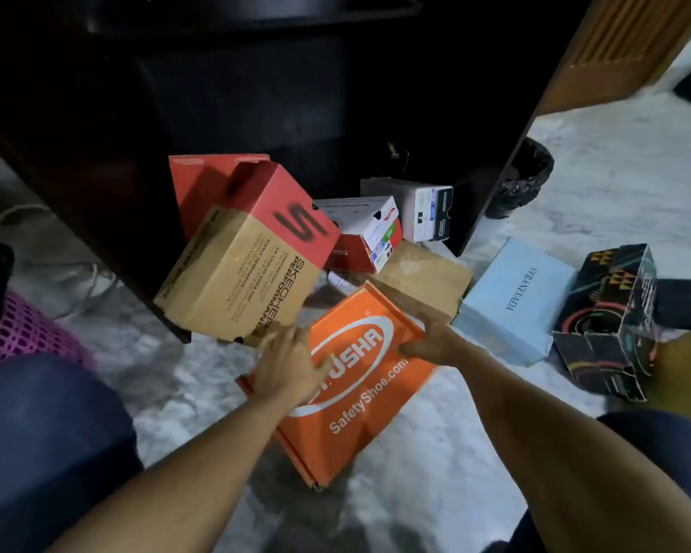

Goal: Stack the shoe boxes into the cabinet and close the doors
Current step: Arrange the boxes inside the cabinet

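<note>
A white cable point(90, 279) lies just right of the pink mesh thing point(21, 333) (partly hidden); a black bin point(525, 181) stands far to its right.

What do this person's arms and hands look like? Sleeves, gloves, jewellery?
The left hand and right hand are ungloved, with no ring, watch or bracelet showing. The left forearm and right forearm are bare; no sleeve is in view. Dark blue trousers cover the left knee.

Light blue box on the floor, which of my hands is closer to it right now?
Right. The right hand grips the right edge of the orange box, nearest the light blue box; the left hand rests on that box's left side, farther away.
</note>
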Tool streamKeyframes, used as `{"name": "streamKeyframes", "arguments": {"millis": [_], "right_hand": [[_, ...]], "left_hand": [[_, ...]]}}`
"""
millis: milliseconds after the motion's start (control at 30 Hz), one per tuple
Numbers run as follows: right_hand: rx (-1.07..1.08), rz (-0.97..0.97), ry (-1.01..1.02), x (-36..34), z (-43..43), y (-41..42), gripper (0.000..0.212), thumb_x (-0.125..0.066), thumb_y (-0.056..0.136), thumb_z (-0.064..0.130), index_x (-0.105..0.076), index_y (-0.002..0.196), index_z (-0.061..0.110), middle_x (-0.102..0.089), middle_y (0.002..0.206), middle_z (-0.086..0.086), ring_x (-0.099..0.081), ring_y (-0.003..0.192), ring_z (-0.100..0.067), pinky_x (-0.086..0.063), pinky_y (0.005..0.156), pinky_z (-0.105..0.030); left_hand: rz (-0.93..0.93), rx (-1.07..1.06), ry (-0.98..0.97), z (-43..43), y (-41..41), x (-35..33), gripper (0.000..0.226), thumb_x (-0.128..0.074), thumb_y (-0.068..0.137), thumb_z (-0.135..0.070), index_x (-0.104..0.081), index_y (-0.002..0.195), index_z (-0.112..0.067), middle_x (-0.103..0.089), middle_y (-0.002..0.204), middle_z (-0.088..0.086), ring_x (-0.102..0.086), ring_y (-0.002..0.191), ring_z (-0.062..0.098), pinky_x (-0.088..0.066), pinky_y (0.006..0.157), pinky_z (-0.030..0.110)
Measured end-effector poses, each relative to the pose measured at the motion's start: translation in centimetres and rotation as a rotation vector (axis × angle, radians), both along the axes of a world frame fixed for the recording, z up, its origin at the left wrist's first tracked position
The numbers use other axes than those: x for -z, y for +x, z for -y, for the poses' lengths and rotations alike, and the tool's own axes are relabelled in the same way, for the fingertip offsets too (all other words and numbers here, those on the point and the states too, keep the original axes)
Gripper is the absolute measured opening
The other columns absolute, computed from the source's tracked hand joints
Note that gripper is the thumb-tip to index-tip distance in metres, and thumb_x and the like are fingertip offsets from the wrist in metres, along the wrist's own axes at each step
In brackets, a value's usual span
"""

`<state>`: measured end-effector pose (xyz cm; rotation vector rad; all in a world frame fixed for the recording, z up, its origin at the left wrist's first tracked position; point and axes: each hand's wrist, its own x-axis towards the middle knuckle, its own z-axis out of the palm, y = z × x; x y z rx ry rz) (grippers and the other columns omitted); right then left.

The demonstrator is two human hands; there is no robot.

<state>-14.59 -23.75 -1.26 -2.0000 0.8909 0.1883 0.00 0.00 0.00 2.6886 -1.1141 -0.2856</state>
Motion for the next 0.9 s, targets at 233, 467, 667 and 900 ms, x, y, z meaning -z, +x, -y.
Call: {"name": "streamKeyframes", "arguments": {"millis": [233, 467, 667, 900], "right_hand": [[-0.119, 0.128, 0.035, 2.0, -1.8, -3.7, 0.085, -0.087, 0.064, 0.060, -0.049, 0.136, 0.036, -0.065, 0.128, 0.010, -0.065, 0.116, -0.018, -0.055, 0.096, -0.051], [-0.166, 0.107, 0.024, 0.9, -5.4, -6.9, 0.105, -0.091, 0.058, 0.057, -0.039, 0.145, 0.026, -0.058, 0.137, 0.000, -0.059, 0.124, -0.026, -0.053, 0.097, -0.057], [-0.093, -0.307, -0.304, 2.5, -8.7, -9.1, 0.150, -0.094, 0.043, 0.058, 0.004, 0.154, 0.032, -0.028, 0.152, -0.013, -0.029, 0.139, -0.040, -0.034, 0.109, -0.060], [0.044, -0.376, -0.293, 3.4, -9.7, -12.0, 0.145, -0.096, 0.051, 0.047, 0.003, 0.154, 0.021, -0.032, 0.147, -0.015, -0.032, 0.137, -0.039, -0.035, 0.111, -0.057]], "left_hand": [[-0.363, -0.372, 0.123, -7.3, -6.9, 2.9, 0.146, -0.060, 0.052, -0.094, 0.011, 0.156, -0.019, 0.017, 0.165, 0.009, 0.008, 0.151, 0.038, -0.003, 0.116, 0.065], [-0.748, -0.364, -0.195, -10.5, -10.1, 3.9, 0.132, -0.098, 0.053, -0.035, -0.011, 0.146, -0.001, -0.038, 0.140, 0.000, -0.047, 0.125, 0.019, -0.048, 0.098, 0.029], [-0.694, -0.359, -0.143, -11.8, -10.1, 6.2, 0.154, -0.098, 0.044, -0.037, 0.008, 0.154, -0.018, -0.035, 0.152, 0.010, -0.050, 0.127, 0.028, -0.051, 0.091, 0.032], [-0.698, -0.246, -0.275, -11.7, -9.5, 8.5, 0.160, -0.094, 0.022, -0.064, -0.007, 0.152, -0.031, -0.041, 0.147, 0.002, -0.052, 0.127, 0.021, -0.051, 0.102, 0.042]]}}
